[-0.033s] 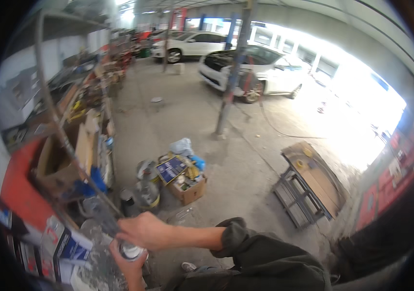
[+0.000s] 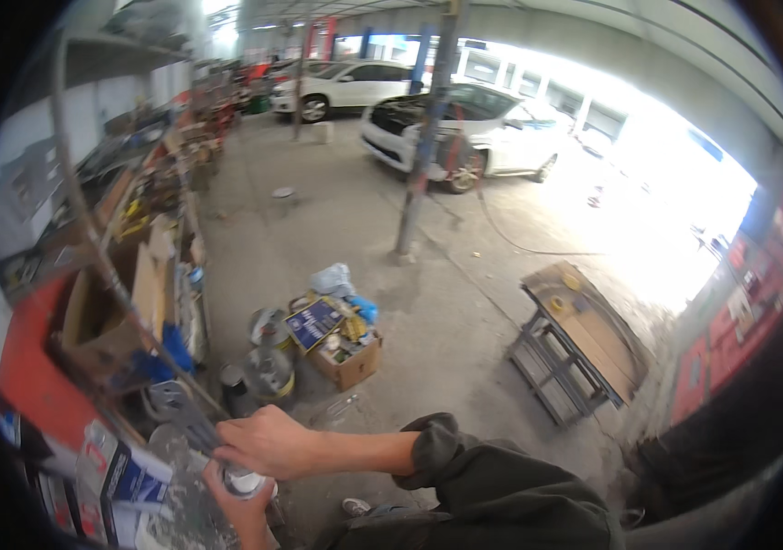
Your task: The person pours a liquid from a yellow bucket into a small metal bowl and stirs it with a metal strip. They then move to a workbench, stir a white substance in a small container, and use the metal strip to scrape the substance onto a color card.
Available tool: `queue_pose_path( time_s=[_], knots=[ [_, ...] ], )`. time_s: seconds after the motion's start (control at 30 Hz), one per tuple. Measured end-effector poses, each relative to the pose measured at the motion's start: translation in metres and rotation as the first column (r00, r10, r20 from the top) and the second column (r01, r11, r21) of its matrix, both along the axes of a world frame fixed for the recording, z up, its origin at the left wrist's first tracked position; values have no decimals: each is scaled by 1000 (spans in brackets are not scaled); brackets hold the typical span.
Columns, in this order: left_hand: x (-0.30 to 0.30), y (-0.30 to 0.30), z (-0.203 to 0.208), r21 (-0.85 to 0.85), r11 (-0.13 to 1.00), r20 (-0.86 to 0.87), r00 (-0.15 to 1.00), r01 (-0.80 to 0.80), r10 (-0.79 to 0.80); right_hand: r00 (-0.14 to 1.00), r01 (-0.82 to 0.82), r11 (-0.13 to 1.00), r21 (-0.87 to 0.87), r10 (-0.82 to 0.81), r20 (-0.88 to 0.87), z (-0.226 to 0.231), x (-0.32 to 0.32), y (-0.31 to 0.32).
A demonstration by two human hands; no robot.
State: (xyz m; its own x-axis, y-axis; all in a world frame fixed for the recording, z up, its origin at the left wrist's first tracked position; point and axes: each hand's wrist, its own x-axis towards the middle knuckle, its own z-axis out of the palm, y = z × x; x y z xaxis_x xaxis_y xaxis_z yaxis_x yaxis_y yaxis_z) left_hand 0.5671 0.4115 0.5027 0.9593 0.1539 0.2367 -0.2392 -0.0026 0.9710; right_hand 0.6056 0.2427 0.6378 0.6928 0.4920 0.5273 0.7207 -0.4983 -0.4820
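Note:
My left hand (image 2: 237,509) is wrapped round a small silvery can (image 2: 245,483) at the lower left, its round top facing up. Just above it my right hand (image 2: 268,444) reaches across from the right, its fingers curled closed. From those fingers a flat grey strip with holes (image 2: 182,410) sticks out up and to the left; its lower end is hidden by the hand. Under and beside the hands lies a stained grey worktop (image 2: 191,500). White, blue and red containers (image 2: 121,481) stand on it to the left.
A cardboard box of cans and packages (image 2: 351,363) sits on the floor ahead, beside metal pails (image 2: 270,367). A low stand with a brown panel (image 2: 584,321) is at the right. A slanting metal post (image 2: 89,225) rises at the left. Beyond a pillar (image 2: 417,174) stand white cars (image 2: 492,137).
The whole view has shifted slightly, with the background sliding left. The grey strip shows more sharply now. Both hands keep their hold near the can.

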Motion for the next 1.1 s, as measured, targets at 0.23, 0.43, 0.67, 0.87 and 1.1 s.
queue_pose_path(
  time_s=[0.23,0.43,0.67,0.87,1.1],
  knots=[
    [5,3,-21,-15,1000,15,1000,1,-1,970,124,979,161,-154,191,23,-8,-5],
    [6,0,9,239,969,111,990,54,-83,967,213,945,249,-240,84,56,-9,-14],
    [-3,10,35,-16,991,49,990,131,-130,989,129,976,177,-141,54,48,-9,14],
    [-4,29,31,-46,989,-9,990,141,-142,990,-123,989,78,128,-55,23,6,23],
    [-8,60,40,11,981,42,980,193,-193,938,-228,961,159,260,-228,46,18,47]
  ],
)
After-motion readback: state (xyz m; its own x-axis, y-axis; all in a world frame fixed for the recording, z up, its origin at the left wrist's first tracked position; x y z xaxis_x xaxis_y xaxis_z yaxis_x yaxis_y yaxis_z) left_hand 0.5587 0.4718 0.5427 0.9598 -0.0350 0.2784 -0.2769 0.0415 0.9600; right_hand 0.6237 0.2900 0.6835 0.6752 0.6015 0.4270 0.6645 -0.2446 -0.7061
